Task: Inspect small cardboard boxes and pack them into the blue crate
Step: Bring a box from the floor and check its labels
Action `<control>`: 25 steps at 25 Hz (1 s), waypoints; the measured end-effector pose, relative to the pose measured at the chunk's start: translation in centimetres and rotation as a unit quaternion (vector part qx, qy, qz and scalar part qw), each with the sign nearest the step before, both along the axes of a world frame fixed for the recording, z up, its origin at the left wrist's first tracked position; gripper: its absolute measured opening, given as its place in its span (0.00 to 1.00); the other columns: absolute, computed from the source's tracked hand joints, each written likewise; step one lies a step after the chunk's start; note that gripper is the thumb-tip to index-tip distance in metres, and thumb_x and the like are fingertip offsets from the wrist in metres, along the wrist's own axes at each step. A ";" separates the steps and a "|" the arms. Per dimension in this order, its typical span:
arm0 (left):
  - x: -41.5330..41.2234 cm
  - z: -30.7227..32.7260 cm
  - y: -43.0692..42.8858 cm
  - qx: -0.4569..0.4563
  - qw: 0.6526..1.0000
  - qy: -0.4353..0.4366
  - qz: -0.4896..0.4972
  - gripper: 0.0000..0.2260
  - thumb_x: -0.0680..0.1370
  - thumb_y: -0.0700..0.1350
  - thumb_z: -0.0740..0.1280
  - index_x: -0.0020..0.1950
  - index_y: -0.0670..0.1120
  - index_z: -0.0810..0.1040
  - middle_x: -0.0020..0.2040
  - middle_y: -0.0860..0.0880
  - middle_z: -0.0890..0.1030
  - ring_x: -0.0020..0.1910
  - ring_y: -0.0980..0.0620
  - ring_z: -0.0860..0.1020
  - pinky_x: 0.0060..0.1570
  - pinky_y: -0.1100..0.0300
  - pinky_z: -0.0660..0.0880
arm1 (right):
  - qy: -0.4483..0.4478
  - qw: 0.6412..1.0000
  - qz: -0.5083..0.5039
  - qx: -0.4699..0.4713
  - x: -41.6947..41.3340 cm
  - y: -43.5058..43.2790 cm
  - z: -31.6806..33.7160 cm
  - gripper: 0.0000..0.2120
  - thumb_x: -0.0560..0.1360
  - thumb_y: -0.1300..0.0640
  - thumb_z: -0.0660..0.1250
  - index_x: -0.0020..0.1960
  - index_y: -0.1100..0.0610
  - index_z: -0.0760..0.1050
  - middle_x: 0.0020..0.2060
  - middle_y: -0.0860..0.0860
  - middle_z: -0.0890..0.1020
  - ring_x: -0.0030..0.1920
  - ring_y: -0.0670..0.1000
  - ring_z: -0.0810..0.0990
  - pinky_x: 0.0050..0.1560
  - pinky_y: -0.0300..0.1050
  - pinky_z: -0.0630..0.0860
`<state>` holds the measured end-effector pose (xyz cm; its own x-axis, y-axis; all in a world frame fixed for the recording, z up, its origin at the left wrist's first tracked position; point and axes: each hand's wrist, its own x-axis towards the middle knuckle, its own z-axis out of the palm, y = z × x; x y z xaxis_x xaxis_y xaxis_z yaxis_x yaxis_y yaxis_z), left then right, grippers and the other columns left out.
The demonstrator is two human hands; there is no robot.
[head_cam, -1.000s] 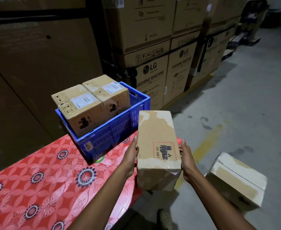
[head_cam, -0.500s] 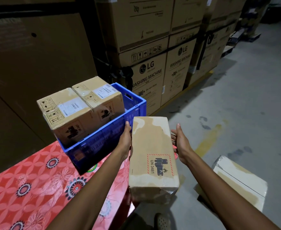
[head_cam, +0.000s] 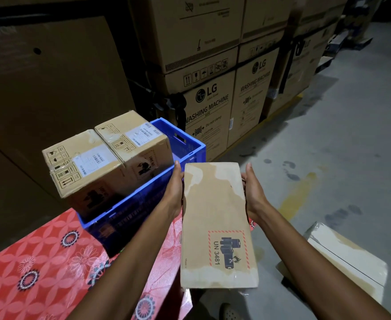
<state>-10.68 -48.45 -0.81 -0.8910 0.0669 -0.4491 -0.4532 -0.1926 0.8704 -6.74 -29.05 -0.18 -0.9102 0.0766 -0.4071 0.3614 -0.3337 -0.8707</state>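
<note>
Cardboard box (head_cam: 215,218) has come closer to the blue crate (head_cam: 185,146), off the table's (head_cam: 40,262) right edge, your left hand (head_cam: 175,190) and right hand (head_cam: 254,192) clamping its sides, fingers probably curled beneath, so packing's next.

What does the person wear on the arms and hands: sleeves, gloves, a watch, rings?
Nothing shows. The left arm and the right arm are bare up to the picture's edge, with no sleeve. The left hand and the right hand have no gloves, and no watch, band or ring is visible.
</note>
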 end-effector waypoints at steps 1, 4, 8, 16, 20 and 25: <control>0.2 0.8 -0.2 0.004 1.000 0.016 0.002 0.39 0.77 0.74 0.52 0.64 0.43 0.82 0.58 0.38 0.84 0.58 0.39 0.83 0.63 0.44 0.77 | 0.023 1.000 -0.015 0.004 0.2 -0.1 0.9 0.31 0.82 0.34 0.49 0.56 0.57 0.80 0.44 0.55 0.85 0.40 0.52 0.84 0.39 0.45 0.81; 1.6 4.1 -0.9 0.012 0.997 0.070 0.020 0.37 0.78 0.72 0.53 0.63 0.44 0.83 0.57 0.40 0.85 0.60 0.38 0.82 0.67 0.41 0.74 | 0.087 0.994 -0.055 0.026 1.0 -0.3 3.2 0.30 0.83 0.35 0.49 0.64 0.57 0.76 0.53 0.55 0.85 0.46 0.48 0.86 0.40 0.41 0.80; 5.8 7.2 -1.5 0.033 0.993 0.116 0.008 0.29 0.83 0.65 0.51 0.64 0.48 0.82 0.56 0.43 0.86 0.56 0.45 0.84 0.52 0.53 0.80 | 0.128 0.988 -0.087 0.005 4.5 -1.4 4.6 0.29 0.81 0.36 0.51 0.61 0.60 0.74 0.50 0.52 0.84 0.45 0.45 0.85 0.38 0.38 0.79; 14.1 3.1 -2.9 -0.014 0.994 0.101 0.029 0.16 0.85 0.58 0.53 0.59 0.57 0.79 0.48 0.62 0.85 0.44 0.67 0.82 0.39 0.63 0.75 | 0.081 0.987 -0.128 0.052 11.7 -3.8 -0.5 0.43 0.67 0.23 0.63 0.59 0.62 0.73 0.56 0.58 0.82 0.56 0.56 0.81 0.53 0.49 0.75; 15.5 2.8 -3.6 -0.045 0.997 0.057 -0.001 0.12 0.85 0.56 0.57 0.58 0.52 0.77 0.47 0.54 0.80 0.42 0.57 0.77 0.41 0.58 0.71 | 0.060 0.983 -0.131 0.113 12.6 -2.8 -0.7 0.18 0.82 0.42 0.63 0.58 0.57 0.72 0.53 0.53 0.79 0.55 0.54 0.78 0.47 0.48 0.74; 13.1 1.9 -3.9 -0.113 0.992 0.047 -0.040 0.19 0.74 0.55 0.72 0.61 0.52 0.74 0.62 0.46 0.79 0.54 0.51 0.79 0.43 0.58 0.72 | 0.006 0.986 -0.030 0.161 10.6 -1.7 0.5 0.21 0.79 0.52 0.70 0.68 0.56 0.67 0.56 0.51 0.80 0.54 0.51 0.82 0.54 0.49 0.79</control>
<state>2.44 -52.34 1.13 -0.9252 0.0464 -0.3767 -0.3748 0.0448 0.9260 3.88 -30.80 0.28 -0.9042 0.2551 -0.3425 0.3389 -0.0591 -0.9389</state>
